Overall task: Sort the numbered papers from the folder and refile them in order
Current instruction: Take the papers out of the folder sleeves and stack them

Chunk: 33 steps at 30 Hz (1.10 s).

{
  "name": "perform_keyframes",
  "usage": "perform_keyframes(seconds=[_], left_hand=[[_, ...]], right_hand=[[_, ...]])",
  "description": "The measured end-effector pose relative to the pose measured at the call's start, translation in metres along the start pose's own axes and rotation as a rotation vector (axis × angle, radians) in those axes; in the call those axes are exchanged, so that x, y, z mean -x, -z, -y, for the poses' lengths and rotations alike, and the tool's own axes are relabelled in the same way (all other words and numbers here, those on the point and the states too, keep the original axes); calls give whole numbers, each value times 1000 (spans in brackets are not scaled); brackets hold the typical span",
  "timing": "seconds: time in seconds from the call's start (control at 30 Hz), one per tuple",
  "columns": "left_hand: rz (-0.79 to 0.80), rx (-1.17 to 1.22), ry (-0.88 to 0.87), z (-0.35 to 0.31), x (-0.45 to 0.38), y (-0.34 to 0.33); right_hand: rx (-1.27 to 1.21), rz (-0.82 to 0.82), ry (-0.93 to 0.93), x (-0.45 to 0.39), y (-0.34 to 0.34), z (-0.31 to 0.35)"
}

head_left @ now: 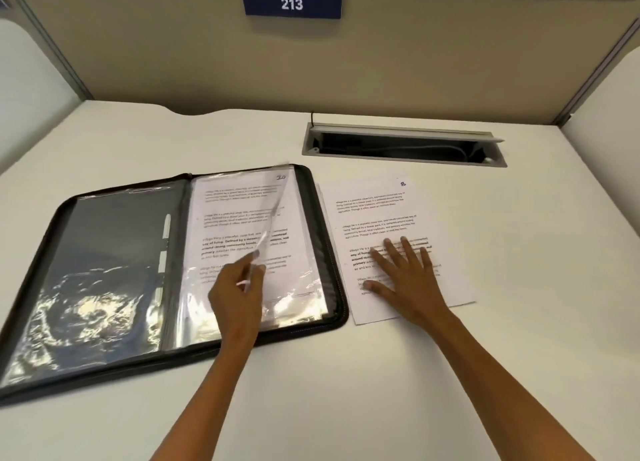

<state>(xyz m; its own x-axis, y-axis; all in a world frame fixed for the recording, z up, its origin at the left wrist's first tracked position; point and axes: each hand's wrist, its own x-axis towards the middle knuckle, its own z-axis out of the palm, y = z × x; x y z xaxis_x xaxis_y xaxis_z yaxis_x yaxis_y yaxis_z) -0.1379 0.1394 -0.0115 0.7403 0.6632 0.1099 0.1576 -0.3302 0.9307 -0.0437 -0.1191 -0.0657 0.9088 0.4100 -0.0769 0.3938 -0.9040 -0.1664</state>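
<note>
Head view: only one camera, looking down at a pale counter (450, 374) in a cubicle.
Folder: a black zip folder (166, 363) lies open on the counter's left side, clear sleeves showing on both halves.
Left hand: the left hand (239, 294) pinches the edge of a clear sleeve (273, 215) and holds it lifted over a page marked 20 (291, 239).
Right hand: the right hand (405, 273) lies flat with fingers spread, pressing on a loose stack of papers (374, 204) just beside the folder's right edge; the top sheet is marked 8.
Done so far: some sheets are out of the folder, judging by the stack.
Left to do: at least page 20 sits inside; the sorting looks unfinished and refiling not started, though how many sheets remain cannot be told.
</note>
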Motion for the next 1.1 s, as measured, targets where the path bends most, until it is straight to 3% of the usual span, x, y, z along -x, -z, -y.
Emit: perform_keyframes(seconds=[0.17, 0.37, 0.6, 0.7, 0.8, 0.87, 0.93, 1.03, 1.1], left_hand=[[-135, 184, 145, 10, -22, 47], [-312, 246, 302, 30, -34, 103], [-504, 287, 416, 85, -66, 197], [-657, 170, 462, 96, -69, 225], [-710, -132, 348, 87, -57, 225], [-615, -334, 63, 71, -41, 209], [-316, -298, -225, 61, -26, 185], [146, -342, -447, 50, -5, 144], [305, -458, -583, 50, 4, 119]], right_hand=[[-103, 21, -71, -1, 1, 13], [-404, -226, 50, -13, 13, 77], [-429, -59, 230, -15, -9, 137], [-533, -68, 165, -12, -12, 143], [-603, -149, 143, -12, -11, 149], [-594, -186, 172, -12, -9, 153], [-560, -238, 200, -13, -5, 157], [-489, -300, 238, -15, 8, 166], [-433, -317, 273, -14, 19, 171]])
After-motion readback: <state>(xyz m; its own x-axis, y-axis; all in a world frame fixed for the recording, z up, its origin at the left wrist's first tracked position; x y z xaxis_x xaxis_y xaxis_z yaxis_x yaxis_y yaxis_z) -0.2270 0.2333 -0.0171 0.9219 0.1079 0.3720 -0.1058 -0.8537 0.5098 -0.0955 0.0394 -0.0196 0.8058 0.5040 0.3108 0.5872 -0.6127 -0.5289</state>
